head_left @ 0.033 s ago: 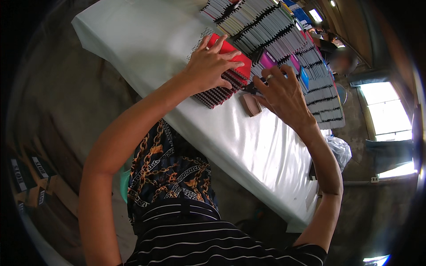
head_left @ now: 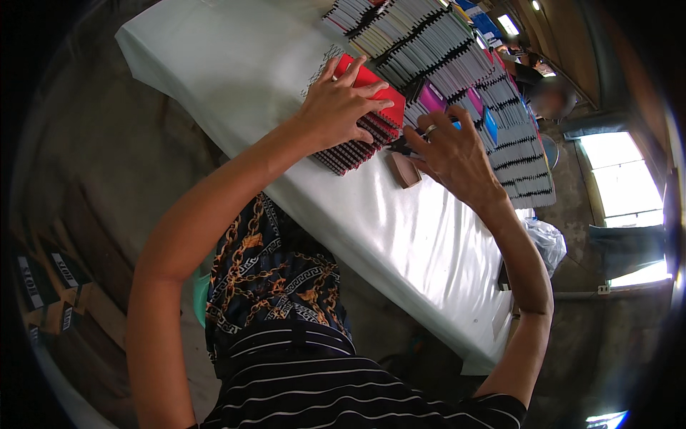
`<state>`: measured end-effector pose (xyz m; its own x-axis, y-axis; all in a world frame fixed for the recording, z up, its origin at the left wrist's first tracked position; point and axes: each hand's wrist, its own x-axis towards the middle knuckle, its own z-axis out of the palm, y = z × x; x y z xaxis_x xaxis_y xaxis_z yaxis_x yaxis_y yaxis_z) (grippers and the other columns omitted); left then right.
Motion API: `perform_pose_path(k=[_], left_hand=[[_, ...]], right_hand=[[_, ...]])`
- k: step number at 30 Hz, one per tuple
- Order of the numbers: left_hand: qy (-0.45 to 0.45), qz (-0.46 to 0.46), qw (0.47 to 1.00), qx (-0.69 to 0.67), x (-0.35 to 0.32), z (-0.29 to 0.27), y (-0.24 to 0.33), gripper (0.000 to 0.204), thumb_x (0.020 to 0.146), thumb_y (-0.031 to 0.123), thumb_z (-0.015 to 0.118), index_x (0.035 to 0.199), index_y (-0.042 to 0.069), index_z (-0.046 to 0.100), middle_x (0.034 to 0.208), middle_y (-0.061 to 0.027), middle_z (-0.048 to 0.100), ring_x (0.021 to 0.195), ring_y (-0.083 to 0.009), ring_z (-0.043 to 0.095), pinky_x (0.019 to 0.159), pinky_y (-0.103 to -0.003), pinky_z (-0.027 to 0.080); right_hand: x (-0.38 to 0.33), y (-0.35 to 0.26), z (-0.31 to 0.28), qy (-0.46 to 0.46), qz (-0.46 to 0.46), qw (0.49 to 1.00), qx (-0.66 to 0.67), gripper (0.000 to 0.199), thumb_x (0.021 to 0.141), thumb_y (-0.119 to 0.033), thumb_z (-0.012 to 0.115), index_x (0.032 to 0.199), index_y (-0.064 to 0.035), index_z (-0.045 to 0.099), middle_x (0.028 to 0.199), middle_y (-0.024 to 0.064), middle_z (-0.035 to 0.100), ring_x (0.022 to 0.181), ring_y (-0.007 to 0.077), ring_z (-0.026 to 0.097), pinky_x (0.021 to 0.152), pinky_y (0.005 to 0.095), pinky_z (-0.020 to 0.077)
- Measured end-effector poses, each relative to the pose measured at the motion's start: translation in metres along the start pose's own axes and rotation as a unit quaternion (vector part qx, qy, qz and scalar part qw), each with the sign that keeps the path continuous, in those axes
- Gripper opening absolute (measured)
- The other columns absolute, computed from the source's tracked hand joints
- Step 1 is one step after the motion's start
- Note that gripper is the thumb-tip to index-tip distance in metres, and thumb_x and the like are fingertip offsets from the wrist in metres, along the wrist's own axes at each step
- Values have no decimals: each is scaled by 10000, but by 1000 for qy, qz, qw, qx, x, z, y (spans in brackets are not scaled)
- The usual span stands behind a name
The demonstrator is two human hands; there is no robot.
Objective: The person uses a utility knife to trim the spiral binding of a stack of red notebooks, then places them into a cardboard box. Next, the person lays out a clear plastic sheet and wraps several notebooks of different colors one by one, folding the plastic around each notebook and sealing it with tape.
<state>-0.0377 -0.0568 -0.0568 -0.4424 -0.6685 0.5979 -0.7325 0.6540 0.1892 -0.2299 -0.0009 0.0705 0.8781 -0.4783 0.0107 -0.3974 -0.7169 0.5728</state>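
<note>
A stack of red-covered spiral notebooks (head_left: 389,96) lies on the white-covered table, its dark wire coils facing me. My left hand (head_left: 339,104) rests across the top cover with its fingers spread and the thumb down by the coils. Just right of the stack, my right hand (head_left: 454,154) is curled around a dark hand tool (head_left: 400,146); its tip reaches the stack's near right corner. Which kind of tool it is I cannot make out, since the fingers hide most of it. A small brown open box (head_left: 406,171) sits below that hand.
Long rows of bound notebooks (head_left: 429,53) fill the table's far side, with purple (head_left: 432,96) and blue (head_left: 490,125) covers among them. Loose wire coils (head_left: 325,61) lie left of the stack. A clear plastic bag (head_left: 544,243) is at the right; another person (head_left: 550,96) is at the far right.
My right hand has shifted very slightly left and down, and more of a blue cover shows behind its fingers. My left hand and the stack stay put.
</note>
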Motion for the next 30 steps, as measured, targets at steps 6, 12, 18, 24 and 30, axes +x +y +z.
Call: perform_pose_path(k=[6, 12, 18, 24, 30], left_hand=[[-20, -9, 1000, -10, 0, -2, 4, 648, 672, 404, 798, 1280, 297, 600, 1434, 68, 478, 1407, -313, 302, 1162, -549, 195], [-21, -11, 1000, -19, 0, -3, 3, 660, 658, 383, 814, 1276, 294, 603, 1420, 53, 493, 1406, -306, 301, 1163, -551, 195], [27, 13, 999, 27, -7, 7, 5, 750, 629, 409, 829, 1320, 302, 556, 1430, 43, 476, 1412, -322, 281, 1154, -569, 202], [28, 3, 999, 26, -6, 8, 7, 769, 621, 400, 838, 1326, 302, 547, 1446, 41, 455, 1413, -326, 275, 1153, -576, 207], [15, 4, 999, 31, -7, 8, 1, 783, 616, 408, 836, 1333, 297, 541, 1448, 40, 450, 1415, -325, 269, 1160, -578, 191]], right_hand=[[-6, 4, 19, -9, -73, 994, -82, 199, 750, -116, 672, 941, -89, 622, 965, 7, 648, 1015, 142, 577, 928, 360, 420], [8, -38, 11, -202, 38, 970, -126, 81, 705, -96, 674, 776, -63, 653, 772, 70, 638, 821, 201, 634, 735, 324, 467], [2, -23, 1, -41, 39, 997, -54, 136, 739, -114, 671, 860, -66, 630, 873, 48, 649, 944, 175, 594, 847, 341, 433], [-3, -11, 26, 7, -76, 993, -88, 163, 739, -128, 675, 891, -94, 626, 903, 28, 637, 966, 175, 572, 907, 362, 423], [27, -53, 10, -372, 129, 919, -15, 195, 709, -119, 686, 895, -77, 644, 901, 53, 641, 965, 181, 590, 844, 321, 456]])
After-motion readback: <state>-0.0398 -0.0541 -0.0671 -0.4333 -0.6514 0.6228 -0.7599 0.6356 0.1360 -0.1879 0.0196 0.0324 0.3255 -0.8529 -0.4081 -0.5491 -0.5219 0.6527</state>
